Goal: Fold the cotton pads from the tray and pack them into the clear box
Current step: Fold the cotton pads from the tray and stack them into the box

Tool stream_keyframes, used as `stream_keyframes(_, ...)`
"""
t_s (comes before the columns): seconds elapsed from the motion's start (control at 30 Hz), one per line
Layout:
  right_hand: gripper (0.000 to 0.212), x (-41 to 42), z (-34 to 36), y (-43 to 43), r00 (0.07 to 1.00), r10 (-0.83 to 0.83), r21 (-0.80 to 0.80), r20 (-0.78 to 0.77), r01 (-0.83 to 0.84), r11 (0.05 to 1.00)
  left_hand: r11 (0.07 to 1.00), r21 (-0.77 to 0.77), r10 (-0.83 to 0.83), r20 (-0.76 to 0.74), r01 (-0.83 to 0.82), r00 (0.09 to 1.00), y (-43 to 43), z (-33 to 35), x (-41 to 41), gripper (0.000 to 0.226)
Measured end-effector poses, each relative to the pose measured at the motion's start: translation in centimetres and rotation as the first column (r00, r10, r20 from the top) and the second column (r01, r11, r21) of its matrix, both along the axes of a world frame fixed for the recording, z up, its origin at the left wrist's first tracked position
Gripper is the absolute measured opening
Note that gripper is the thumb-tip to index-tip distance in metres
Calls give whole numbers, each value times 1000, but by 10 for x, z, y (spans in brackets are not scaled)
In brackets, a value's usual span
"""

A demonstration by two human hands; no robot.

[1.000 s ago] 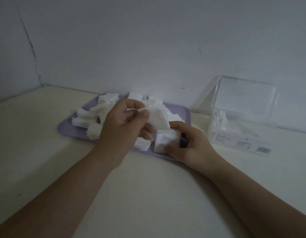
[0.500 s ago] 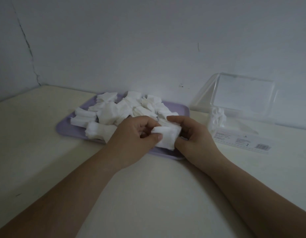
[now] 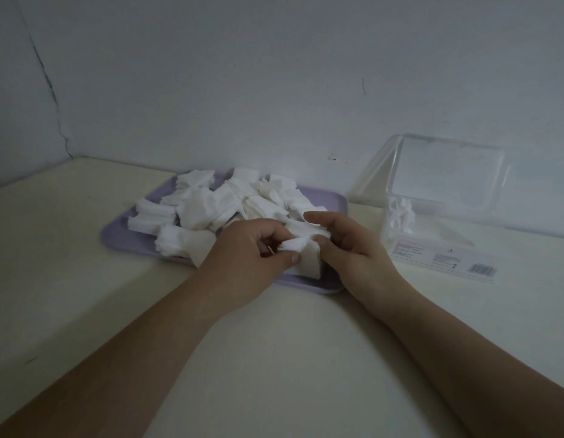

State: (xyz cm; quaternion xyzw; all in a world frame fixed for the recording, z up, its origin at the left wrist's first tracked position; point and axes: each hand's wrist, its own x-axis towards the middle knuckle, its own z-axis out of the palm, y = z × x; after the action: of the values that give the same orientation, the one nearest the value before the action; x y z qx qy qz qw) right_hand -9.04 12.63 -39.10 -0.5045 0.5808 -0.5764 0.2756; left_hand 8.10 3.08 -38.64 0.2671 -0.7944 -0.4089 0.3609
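Two bare forearms are stretched across the pale cream desk, and both hands are brought together over the near right corner of the flat lilac plastic tray. The grip of the left hand is curled tight, and a small white square cotton pad is pinched at its left edge between thumb and fingers. The grip of the right hand is curled round the same pad from the other side, with the thumb pressed to it and the index finger arched above. The pad is held between the two grips, partly bent over, just above the tray's near rim. Beyond the hands, a loose heap of white cotton pads is spread over the tray. Beside the tray on the right, a clear rectangular plastic box is seen with its lid raised towards the grey-white wall. A small white bundle is lodged in its left end, and a barcoded label is carried on its front.
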Motion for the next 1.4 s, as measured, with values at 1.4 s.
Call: stream_keyframes(1.4,25,1,52,3,975,-172,-1,-138,173,985,988,149,78,-237,-43,968,15,23,-21,40)
